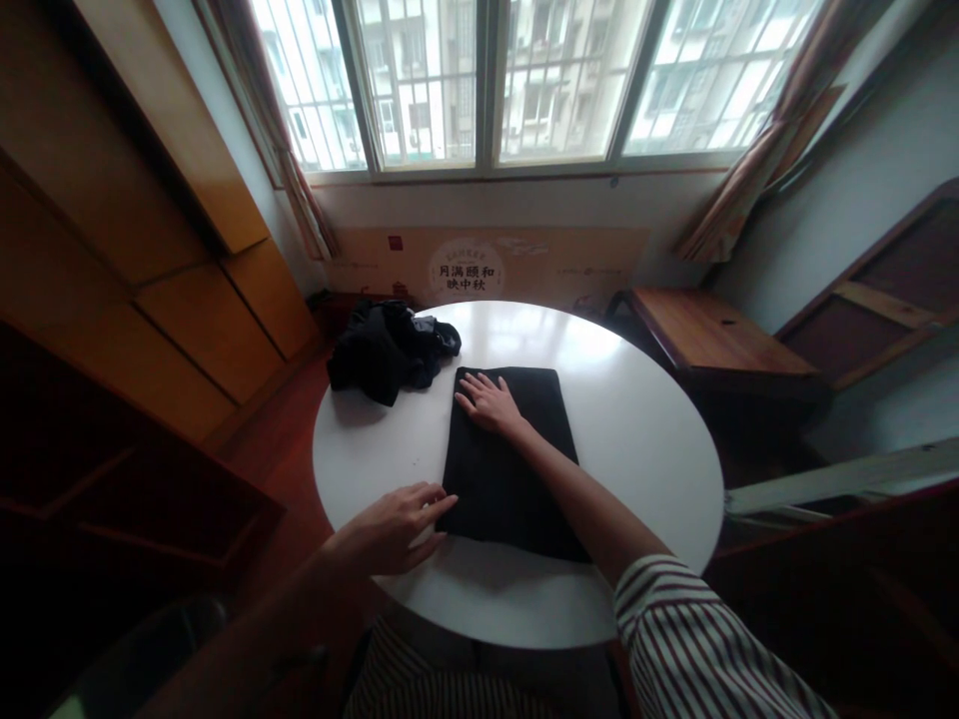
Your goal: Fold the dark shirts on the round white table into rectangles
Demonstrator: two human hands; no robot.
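Note:
A flat, folded black cloth (509, 489) lies on the white round table, its long sides running away from me. It looks like a garment, though its exact kind cannot be made out. My right hand (490, 402) rests palm down near the cloth's far left corner, with fingers stretched out. At the near left edge, my left hand (405, 524) touches the cloth with its fingertips, thumb and fingers apart. The right forearm crosses over the cloth and hides part of its right side.
A crumpled heap of black clothes (386, 350) sits at the far left of the table (644, 439). Behind the table stand a printed board (539, 260) and a barred window. A wooden side table (726, 335) is at the right, with wooden cabinets (202, 340) at the left.

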